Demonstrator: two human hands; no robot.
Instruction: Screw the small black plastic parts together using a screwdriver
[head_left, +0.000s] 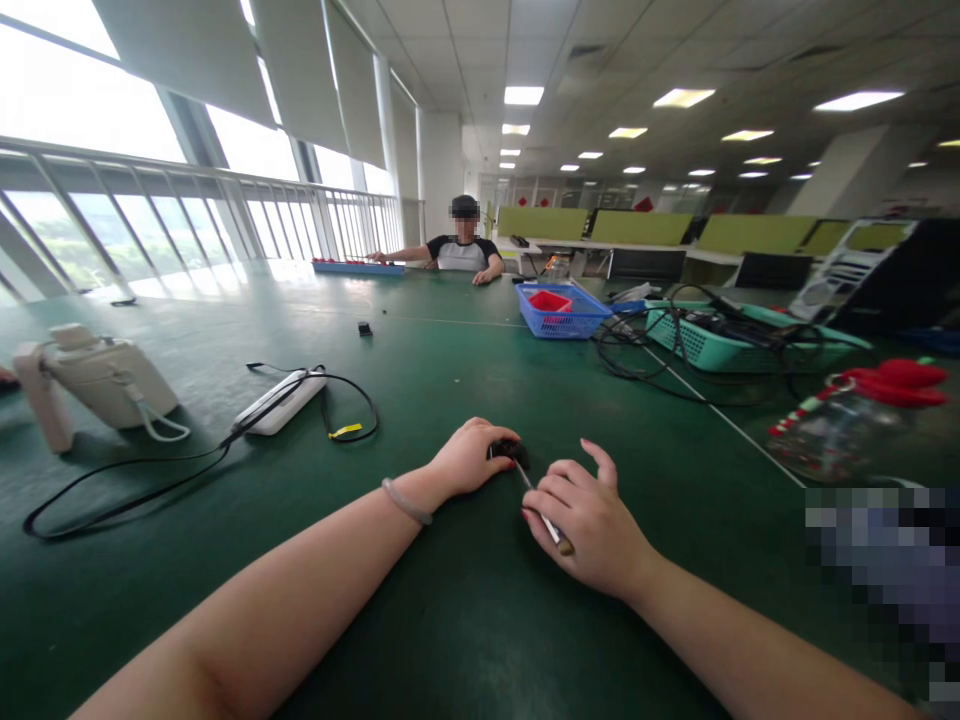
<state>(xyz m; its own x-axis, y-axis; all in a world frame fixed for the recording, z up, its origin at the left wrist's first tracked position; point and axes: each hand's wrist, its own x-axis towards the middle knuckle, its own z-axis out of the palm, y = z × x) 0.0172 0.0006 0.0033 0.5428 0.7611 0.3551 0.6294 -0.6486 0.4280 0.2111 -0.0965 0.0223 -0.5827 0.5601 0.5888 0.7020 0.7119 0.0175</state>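
Tool (556, 535), pinched in right hand (586, 515), reaches black part (514, 450) from five o'clock; left hand (472, 456) grips part from nine. Step: apparently tool work; next move needs steady bracing.

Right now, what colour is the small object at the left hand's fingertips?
The small object is black, as the head view shows.

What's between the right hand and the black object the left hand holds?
A tool's thin metal shaft, running from the right hand to the black object; head view.
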